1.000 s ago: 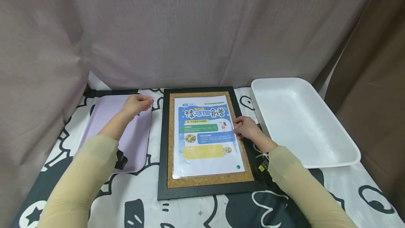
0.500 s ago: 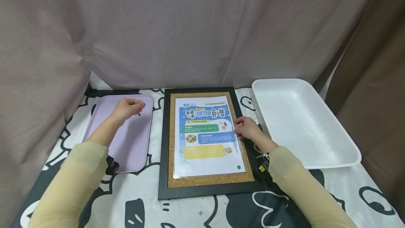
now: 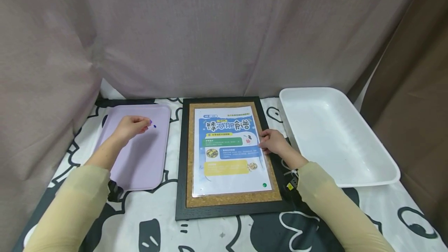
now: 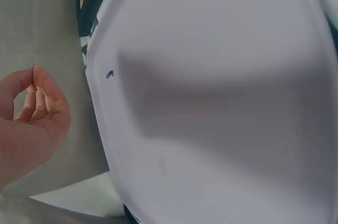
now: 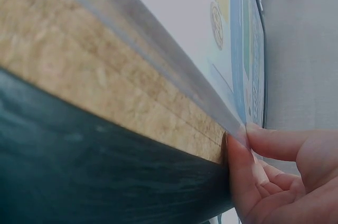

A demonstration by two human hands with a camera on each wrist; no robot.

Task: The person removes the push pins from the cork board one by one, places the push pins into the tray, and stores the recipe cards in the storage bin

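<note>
My left hand point(image 3: 130, 128) is above the lilac tray point(image 3: 154, 166), thumb and forefinger pinched on a small purple push pin point(image 4: 33, 65), mostly hidden by the fingertips. A dark blue push pin point(image 4: 110, 74) with a metal point lies on the tray, just right of that hand in the head view. At the centre, a laminated poster point(image 3: 231, 182) with Chinese lettering lies over a cork board point(image 3: 234, 201) in a black frame. With thumb and forefinger, my right hand point(image 5: 280, 176) pinches the poster's right edge, where the clear margin lifts off the cork.
To the right stands a deep white basin point(image 3: 336, 139), close beside the frame. A small dark item with a yellow label point(image 3: 289, 186) shows near my right wrist. Black-and-white patterned cloth point(image 3: 203, 236) covers the table, and grey curtains point(image 3: 224, 34) hang behind.
My left hand has moved left and slightly nearer, from the tray's right edge to over its middle, uncovering the blue push pin. The right hand stays at the poster's edge.
</note>
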